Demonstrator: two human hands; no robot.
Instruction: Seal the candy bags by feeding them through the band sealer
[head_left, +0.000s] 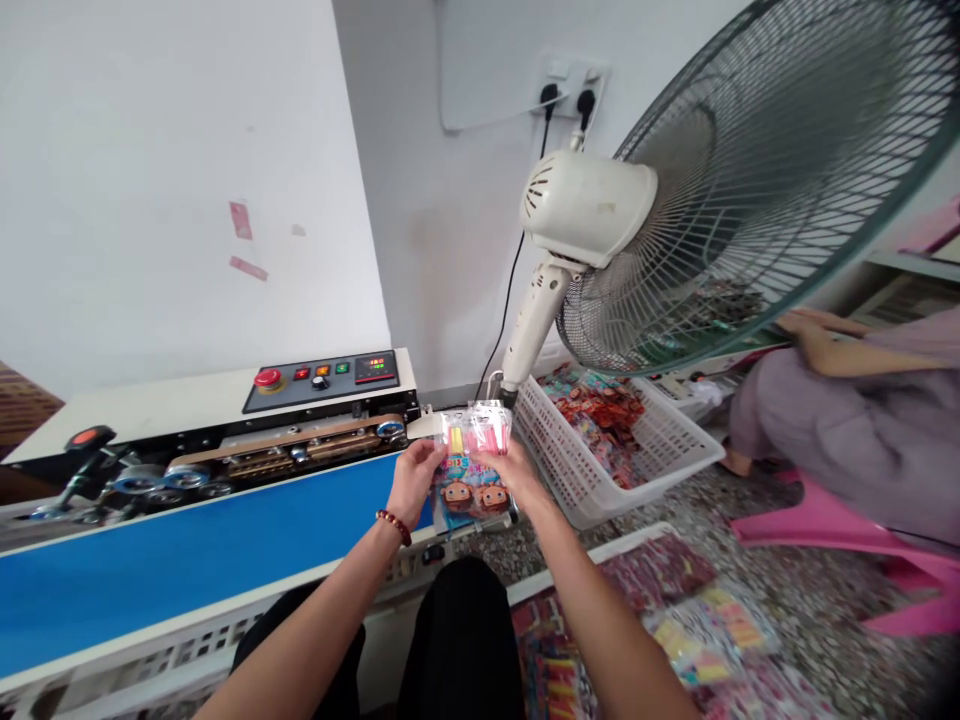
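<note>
Between my two hands is a clear printed plastic packet (pixel 471 490) with cartoon faces on its front and pink and yellow pieces showing near its top. My left hand (pixel 414 482) grips its left edge, a beaded bracelet on the wrist. On the right edge, the fingers of my right hand (pixel 513 468) are closed, partly behind the packet. The packet is upright at the right end of the blue conveyor belt (pixel 285 530), close to the mouth of the band sealing machine (pixel 330 375).
A standing fan (pixel 589 205) rises behind the right hand. A white basket (pixel 600 490) of packets sits on the floor at right, and another crate (pixel 645 540) of filled packets lies nearer. A person (pixel 847 410) sits at far right beside a pink stool (pixel 810 530).
</note>
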